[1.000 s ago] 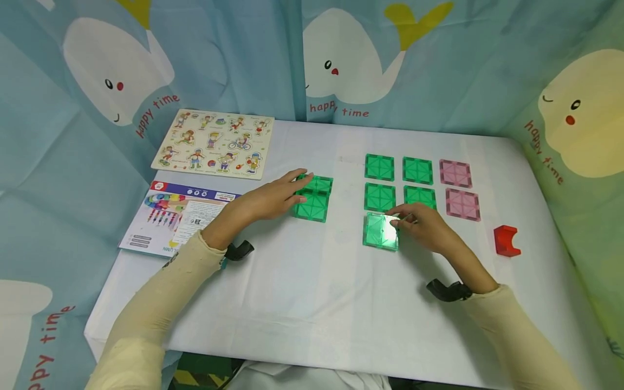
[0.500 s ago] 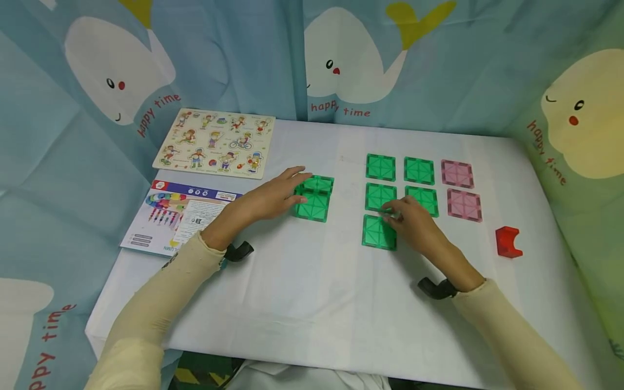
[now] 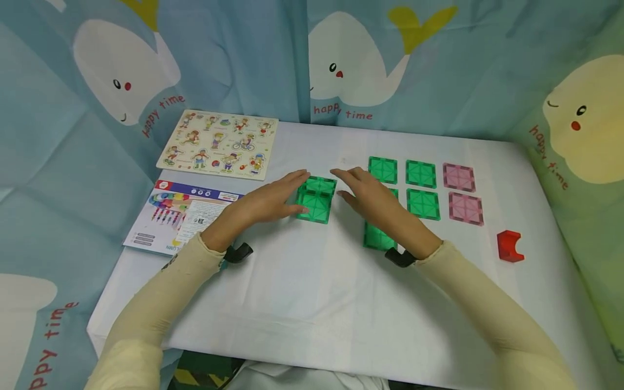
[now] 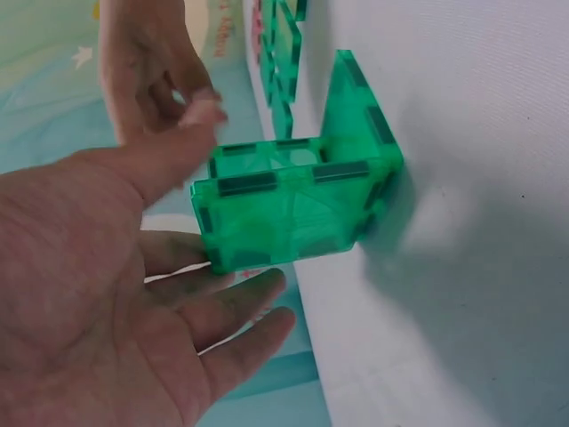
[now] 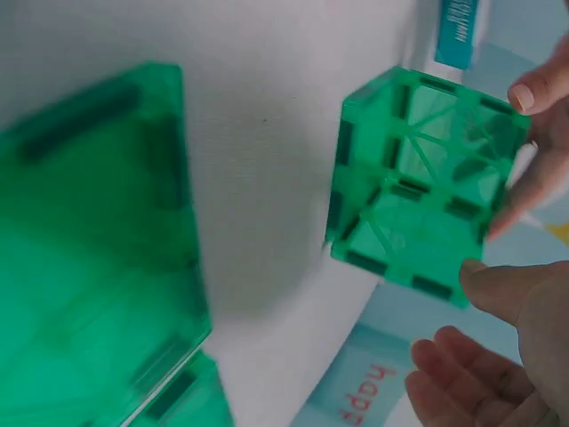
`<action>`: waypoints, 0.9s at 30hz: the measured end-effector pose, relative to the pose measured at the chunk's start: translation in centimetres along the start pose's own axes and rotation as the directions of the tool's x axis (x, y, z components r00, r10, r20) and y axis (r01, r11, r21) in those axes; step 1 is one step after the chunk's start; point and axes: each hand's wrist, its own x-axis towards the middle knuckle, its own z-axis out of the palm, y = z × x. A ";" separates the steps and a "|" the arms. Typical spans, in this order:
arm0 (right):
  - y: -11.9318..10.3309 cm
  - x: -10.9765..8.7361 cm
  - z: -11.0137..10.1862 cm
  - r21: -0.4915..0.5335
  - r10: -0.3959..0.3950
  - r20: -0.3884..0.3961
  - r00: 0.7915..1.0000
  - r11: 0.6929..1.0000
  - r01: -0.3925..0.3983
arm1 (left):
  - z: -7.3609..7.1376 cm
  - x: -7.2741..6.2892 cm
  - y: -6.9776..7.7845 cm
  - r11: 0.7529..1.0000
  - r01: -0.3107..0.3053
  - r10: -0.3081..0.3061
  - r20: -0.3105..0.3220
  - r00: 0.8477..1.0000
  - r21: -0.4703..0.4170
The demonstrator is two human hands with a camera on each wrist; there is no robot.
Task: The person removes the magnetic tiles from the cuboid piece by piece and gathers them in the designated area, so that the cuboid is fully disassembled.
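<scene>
Fingers (image 4: 258, 336) of the relaxed left hand (image 3: 265, 203) extend at the left side of an upright, boxy structure of translucent green square plastic tiles (image 3: 317, 207) on the white cloth-covered table (image 3: 292, 303). Just right of it, the right hand (image 3: 374, 199) is released, fingers extended. Farther right lie flat green plastic squares (image 3: 423, 204), two pink plastic squares (image 3: 465, 208) and a notched red block (image 3: 508, 247); far left, a cream picture board (image 3: 210, 154).

Blue curtains (image 3: 453, 81) are hanging along the far and left sides, showing white whales (image 3: 356, 59) and red "happy time" lettering (image 3: 343, 112). A greener curtain (image 3: 597, 222) is lining the right, bearing a pale yellow whale (image 3: 597, 124). Between them a white-covered bench (image 3: 302, 298) is standing under soft light; green floor (image 3: 214, 364) with yellow-black stripes (image 3: 187, 377) is showing below its near edge.
</scene>
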 end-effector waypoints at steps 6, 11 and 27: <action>-0.6 1.7 1.5 -0.106 -0.088 0.078 0.993 0.990 0.096 | 0.2 -0.1 -0.3 1.000 -0.017 0.017 0.003 1.000 0.015; -0.5 2.1 2.1 -0.140 -0.139 0.082 0.987 0.979 0.150 | 0.2 -0.1 -0.4 1.000 -0.011 0.011 0.001 1.000 0.016; -0.6 1.8 2.9 -0.215 -0.192 0.025 0.981 0.958 0.192 | -0.1 -0.5 -0.2 0.999 0.023 -0.023 0.005 1.000 0.033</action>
